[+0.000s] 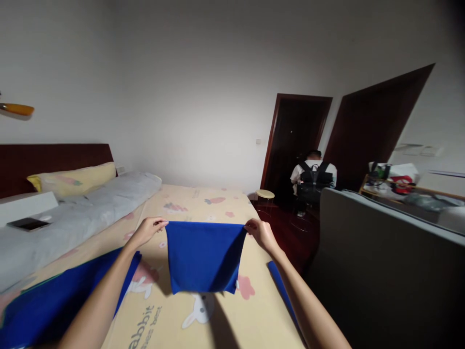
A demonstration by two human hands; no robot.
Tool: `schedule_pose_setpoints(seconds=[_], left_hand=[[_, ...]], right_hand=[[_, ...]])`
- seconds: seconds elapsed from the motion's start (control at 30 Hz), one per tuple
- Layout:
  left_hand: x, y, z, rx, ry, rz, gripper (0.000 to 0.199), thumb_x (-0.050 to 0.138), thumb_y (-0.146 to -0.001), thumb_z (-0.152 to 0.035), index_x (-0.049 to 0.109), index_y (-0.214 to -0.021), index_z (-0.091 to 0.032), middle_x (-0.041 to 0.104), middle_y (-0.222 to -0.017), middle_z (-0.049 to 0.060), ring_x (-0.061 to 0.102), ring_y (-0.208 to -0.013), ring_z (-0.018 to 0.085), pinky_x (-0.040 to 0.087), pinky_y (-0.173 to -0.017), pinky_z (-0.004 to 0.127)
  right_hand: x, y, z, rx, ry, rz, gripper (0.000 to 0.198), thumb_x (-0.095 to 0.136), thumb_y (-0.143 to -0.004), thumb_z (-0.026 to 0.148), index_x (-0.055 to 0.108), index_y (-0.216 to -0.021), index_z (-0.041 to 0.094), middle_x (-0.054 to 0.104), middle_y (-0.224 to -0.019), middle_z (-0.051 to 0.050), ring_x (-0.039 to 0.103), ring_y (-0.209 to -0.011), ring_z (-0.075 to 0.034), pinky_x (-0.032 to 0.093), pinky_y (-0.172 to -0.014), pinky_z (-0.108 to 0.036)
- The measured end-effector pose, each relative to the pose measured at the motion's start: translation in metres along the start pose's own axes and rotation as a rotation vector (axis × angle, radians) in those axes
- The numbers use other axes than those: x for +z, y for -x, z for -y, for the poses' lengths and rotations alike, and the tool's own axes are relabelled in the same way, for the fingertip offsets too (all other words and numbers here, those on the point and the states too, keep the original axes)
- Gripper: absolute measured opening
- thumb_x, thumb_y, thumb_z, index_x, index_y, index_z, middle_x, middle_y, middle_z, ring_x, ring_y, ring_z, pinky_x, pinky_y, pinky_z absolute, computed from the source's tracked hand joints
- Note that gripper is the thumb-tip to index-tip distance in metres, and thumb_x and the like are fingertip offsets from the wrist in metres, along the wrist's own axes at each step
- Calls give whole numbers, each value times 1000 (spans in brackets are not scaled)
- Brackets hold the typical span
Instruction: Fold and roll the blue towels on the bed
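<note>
A blue cloth (205,254) hangs between my two hands over the bed, its top edge pulled straight. My left hand (150,229) pinches the upper left corner. At the upper right corner, my right hand (259,230) has the cloth between thumb and fingers. The lower edge hangs just above or against the patterned bedsheet (240,322); I cannot tell which. More blue cloth (69,295) lies on the bed under my left forearm. A narrow strip of blue fabric (285,295) shows along the bed's right side, partly behind my right forearm.
Grey bedding (109,194) and a yellow pillow (78,179) lie by the headboard, with a dark tablet-like device (29,223) on the bedding. A stool (265,194) and a seated person (314,177) are near the door. A dark panel (385,271) stands at right.
</note>
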State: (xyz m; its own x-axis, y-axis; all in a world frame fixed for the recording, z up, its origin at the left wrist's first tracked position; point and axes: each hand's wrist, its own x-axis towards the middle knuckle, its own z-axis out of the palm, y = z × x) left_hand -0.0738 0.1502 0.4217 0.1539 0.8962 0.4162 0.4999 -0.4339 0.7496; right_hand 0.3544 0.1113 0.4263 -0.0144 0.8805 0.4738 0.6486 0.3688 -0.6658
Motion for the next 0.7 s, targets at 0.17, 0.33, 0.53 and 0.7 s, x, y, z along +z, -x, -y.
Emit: schedule_pose_setpoints(seconds=[0.17, 0.33, 0.53, 0.7], left_hand=[[4, -4, 15, 35, -44, -26, 43, 55, -75, -60, 60, -59, -20, 52, -52, -6, 49, -57, 13, 38, -59, 24], [11, -12, 29, 41, -39, -70, 48, 53, -75, -64, 51, -52, -22, 47, -50, -6, 45, -54, 12, 36, -58, 24], [27, -35, 44, 12, 31, -91, 53, 51, -74, -68, 50, -48, -22, 50, -45, -5, 45, -47, 11, 37, -52, 25], [26, -57, 36, 10, 79, -138, 52, 49, -74, -69, 50, -50, -22, 50, -46, -4, 45, -46, 11, 37, -50, 24]], right_hand=[[0, -6, 2, -36, 62, 67, 20, 55, -83, 37, 64, -74, 21, 67, -60, 1, 59, -57, -14, 42, -60, -25], [10, -14, -7, -29, 66, 87, 16, 54, -83, 33, 61, -74, 22, 64, -56, 3, 57, -53, -12, 40, -57, -24], [43, -44, -27, 45, -9, 71, 15, 53, -83, 32, 55, -74, 21, 61, -49, 3, 50, -41, -11, 39, -49, -23], [48, -65, -30, -4, -101, -28, 26, 51, -85, 47, 53, -77, 22, 60, -54, 2, 53, -47, -12, 42, -52, -24]])
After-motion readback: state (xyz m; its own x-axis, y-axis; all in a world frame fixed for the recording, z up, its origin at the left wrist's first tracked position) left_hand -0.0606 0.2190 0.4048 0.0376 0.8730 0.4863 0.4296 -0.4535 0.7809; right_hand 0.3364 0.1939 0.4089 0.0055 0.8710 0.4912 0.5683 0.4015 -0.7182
